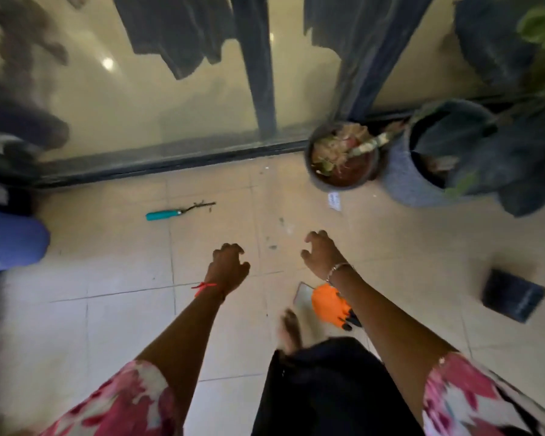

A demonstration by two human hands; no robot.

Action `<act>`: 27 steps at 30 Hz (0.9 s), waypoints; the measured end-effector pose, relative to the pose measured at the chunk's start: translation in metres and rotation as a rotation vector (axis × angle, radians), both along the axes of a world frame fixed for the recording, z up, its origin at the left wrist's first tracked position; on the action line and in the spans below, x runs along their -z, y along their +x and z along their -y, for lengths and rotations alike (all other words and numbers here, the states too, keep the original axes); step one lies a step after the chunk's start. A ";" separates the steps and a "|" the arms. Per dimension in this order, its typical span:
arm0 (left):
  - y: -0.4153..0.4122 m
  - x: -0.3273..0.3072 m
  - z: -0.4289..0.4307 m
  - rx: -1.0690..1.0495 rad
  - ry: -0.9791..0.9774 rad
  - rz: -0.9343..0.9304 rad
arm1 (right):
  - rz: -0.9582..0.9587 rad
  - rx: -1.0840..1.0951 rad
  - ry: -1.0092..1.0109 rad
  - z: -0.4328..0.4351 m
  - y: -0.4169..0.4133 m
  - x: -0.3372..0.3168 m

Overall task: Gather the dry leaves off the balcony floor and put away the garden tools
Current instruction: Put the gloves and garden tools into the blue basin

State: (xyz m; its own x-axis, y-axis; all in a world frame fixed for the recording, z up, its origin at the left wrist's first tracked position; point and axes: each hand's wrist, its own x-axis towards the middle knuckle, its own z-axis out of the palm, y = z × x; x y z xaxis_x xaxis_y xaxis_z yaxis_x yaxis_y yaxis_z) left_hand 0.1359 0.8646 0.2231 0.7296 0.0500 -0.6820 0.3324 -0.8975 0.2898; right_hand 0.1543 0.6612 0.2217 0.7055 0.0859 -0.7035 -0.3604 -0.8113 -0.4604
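Observation:
A small garden fork with a teal handle (166, 214) lies on the beige tiled floor, ahead and to the left of my hands. My left hand (228, 264) hovers over the tiles with its fingers loosely curled and holds nothing. My right hand (323, 253) hangs beside it, also loosely curled and empty. A few dark leaf bits (272, 247) lie on the tiles between and just beyond the hands. An orange glove (329, 303) rests on the floor under my right forearm, on a flat light-coloured pan (302, 298).
A dark pot (343, 155) holding dry leaves and a stem stands by the glass door track (170, 160). A grey planter (403, 174) with big dark leaves is at the right. A dark box (515, 294) lies far right, a blue object (11, 240) far left.

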 end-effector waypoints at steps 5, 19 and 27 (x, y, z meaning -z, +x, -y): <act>0.028 0.020 -0.067 0.008 0.012 -0.023 | -0.029 -0.076 0.068 -0.104 0.043 0.025; 0.085 0.171 -0.195 0.441 0.189 -0.097 | -0.031 0.557 0.089 -0.210 0.064 0.162; 0.119 0.266 -0.243 0.513 0.295 -0.002 | 0.038 0.834 0.047 -0.237 0.051 0.245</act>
